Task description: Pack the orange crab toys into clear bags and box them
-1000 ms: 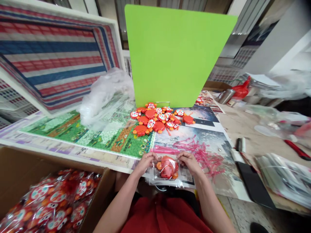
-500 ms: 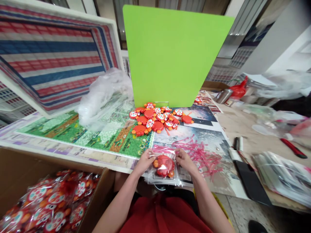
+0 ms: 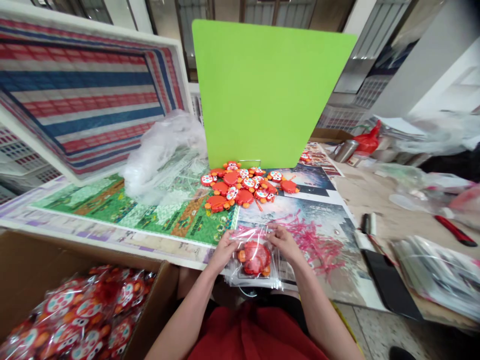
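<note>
My left hand [image 3: 224,248] and my right hand [image 3: 282,241] grip the two upper sides of a clear plastic bag [image 3: 252,272] near the table's front edge. Inside the bag sits a red and orange crab-like toy [image 3: 255,258]. Both hands have fingers pinched on the bag's film. Beyond them lies a heap of loose red toys [image 3: 245,186] at the foot of a green upright board [image 3: 268,90]. Pink plastic strips [image 3: 313,239] are scattered just right of my right hand.
A cardboard box [image 3: 157,300] at lower left holds several bagged toys [image 3: 78,315]. Crumpled clear plastic [image 3: 163,150] lies at the back left. Printed sheets [image 3: 157,215] cover the table. At right are a black flat object [image 3: 390,285], stacked clear bags [image 3: 438,275] and a red-handled tool [image 3: 453,230].
My hands have shifted slightly up the bag toward its top edge, the right hand moving inward. The toy stays inside the bag.
</note>
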